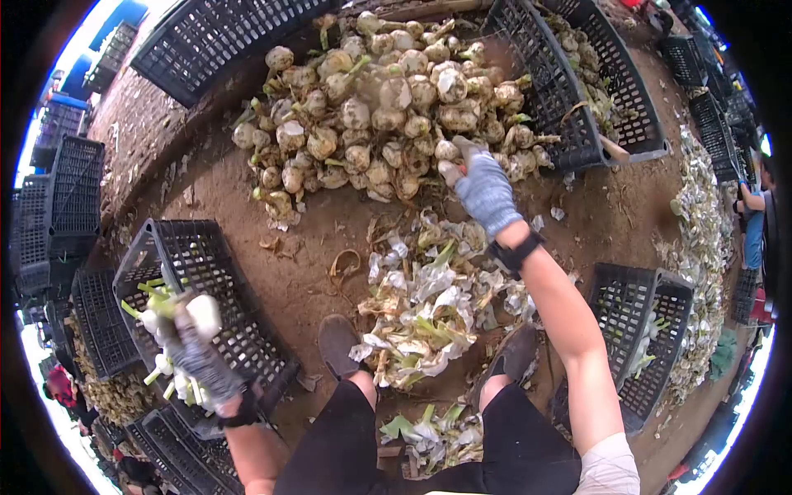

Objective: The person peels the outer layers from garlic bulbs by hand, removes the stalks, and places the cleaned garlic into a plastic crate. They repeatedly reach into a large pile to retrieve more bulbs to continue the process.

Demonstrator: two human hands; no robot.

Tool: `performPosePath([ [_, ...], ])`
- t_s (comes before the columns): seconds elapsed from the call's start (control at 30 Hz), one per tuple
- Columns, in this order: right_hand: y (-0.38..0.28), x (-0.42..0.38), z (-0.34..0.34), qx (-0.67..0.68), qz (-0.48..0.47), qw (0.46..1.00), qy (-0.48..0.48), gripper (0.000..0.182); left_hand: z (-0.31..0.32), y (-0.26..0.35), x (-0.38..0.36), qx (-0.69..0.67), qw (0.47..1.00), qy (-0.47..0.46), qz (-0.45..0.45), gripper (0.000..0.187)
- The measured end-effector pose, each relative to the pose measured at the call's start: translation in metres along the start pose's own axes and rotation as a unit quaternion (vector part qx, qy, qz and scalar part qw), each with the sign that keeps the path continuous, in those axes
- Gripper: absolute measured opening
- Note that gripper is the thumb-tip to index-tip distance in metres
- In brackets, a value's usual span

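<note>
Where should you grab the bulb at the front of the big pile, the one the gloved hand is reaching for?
Grip the bulb around its round body, coming from the open ground side below, as the right hand does. Other bulbs crowd behind it in the pile, so only the front looks free.

- Blue-grey knitted glove on the right hand, black wristband below it.
- Dirty white round bulbs heaped at twelve o'clock.
- Black plastic lattice crate at eight o'clock.
- Pale white-green peelings on brown earth floor.
</note>
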State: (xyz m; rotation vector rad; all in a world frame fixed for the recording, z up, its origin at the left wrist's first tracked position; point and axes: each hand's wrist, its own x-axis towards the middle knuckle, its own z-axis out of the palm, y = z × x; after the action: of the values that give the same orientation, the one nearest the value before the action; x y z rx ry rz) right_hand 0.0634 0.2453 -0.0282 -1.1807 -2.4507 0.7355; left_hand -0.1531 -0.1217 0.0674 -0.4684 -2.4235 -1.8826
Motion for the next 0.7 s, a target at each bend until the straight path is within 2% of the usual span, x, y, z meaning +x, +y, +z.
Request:
performPosePath([
  [0.07, 0.000, 0.029, 0.012, -0.081, 0.041, 0.996, -0.018, 0.044, -0.031, -0.003, 0.020, 0.233, 0.966, 0.107, 0.046, 0.027],
  [0.1, -0.003, 0.039, 0.015, -0.109, 0.064, 0.991, -0.042, 0.045, -0.033, -0.003, 0.023, 0.254, 0.951, 0.128, 0.121, 0.038],
  [0.2, -0.006, 0.053, 0.028, -0.174, 0.101, 0.977, -0.071, 0.039, -0.022, -0.001, 0.015, 0.134, 0.976, 0.138, 0.099, 0.048],
  [0.23, -0.006, 0.053, 0.029, -0.175, 0.105, 0.976, -0.077, 0.037, 0.003, 0.018, 0.003, 0.159, 0.971, 0.132, 0.118, 0.044],
  [0.27, -0.008, 0.049, 0.026, -0.176, 0.084, 0.978, -0.068, 0.033, 0.016, 0.021, -0.006, 0.099, 0.988, 0.073, 0.095, 0.039],
  [0.3, 0.001, 0.043, 0.031, -0.163, 0.026, 0.986, -0.021, 0.020, 0.031, 0.023, -0.014, 0.034, 0.997, 0.010, 0.072, 0.035],
  [0.33, -0.001, 0.036, 0.027, -0.113, 0.034, 0.993, -0.012, 0.020, 0.047, 0.040, -0.024, 0.027, 0.997, -0.064, 0.018, 0.028],
  [0.4, 0.015, 0.020, 0.035, -0.051, -0.008, 0.999, 0.014, 0.030, 0.084, 0.051, -0.037, -0.075, 0.970, -0.214, -0.083, 0.033],
  [0.43, -0.009, 0.005, 0.006, 0.093, 0.051, 0.992, -0.064, 0.040, 0.101, 0.054, -0.044, -0.132, 0.935, -0.299, -0.140, 0.038],
  [0.47, -0.003, -0.016, 0.020, 0.244, 0.067, 0.967, -0.009, 0.037, 0.120, 0.048, -0.057, -0.193, 0.907, -0.330, -0.178, 0.043],
  [0.5, -0.005, -0.033, 0.017, 0.282, 0.130, 0.948, -0.077, 0.041, 0.140, 0.039, -0.071, -0.247, 0.874, -0.360, -0.214, 0.048],
  [0.53, -0.028, -0.055, 0.001, 0.463, 0.196, 0.860, -0.087, 0.047, 0.155, 0.038, -0.085, -0.254, 0.857, -0.389, -0.224, 0.054],
  [0.57, -0.043, -0.070, -0.023, 0.423, 0.174, 0.876, -0.151, 0.047, 0.166, 0.036, -0.097, -0.257, 0.840, -0.416, -0.235, 0.060],
  [0.63, -0.032, -0.104, -0.007, 0.468, 0.158, 0.850, -0.181, 0.036, 0.179, 0.018, -0.116, -0.276, 0.814, -0.449, -0.245, 0.058],
  [0.67, -0.047, -0.111, -0.026, 0.464, 0.185, 0.846, -0.186, 0.031, 0.181, 0.017, -0.122, -0.277, 0.798, -0.455, -0.282, 0.055],
  [0.7, -0.052, -0.118, -0.027, 0.512, 0.200, 0.824, -0.140, 0.030, 0.181, 0.020, -0.129, -0.259, 0.818, -0.447, -0.254, 0.054],
])
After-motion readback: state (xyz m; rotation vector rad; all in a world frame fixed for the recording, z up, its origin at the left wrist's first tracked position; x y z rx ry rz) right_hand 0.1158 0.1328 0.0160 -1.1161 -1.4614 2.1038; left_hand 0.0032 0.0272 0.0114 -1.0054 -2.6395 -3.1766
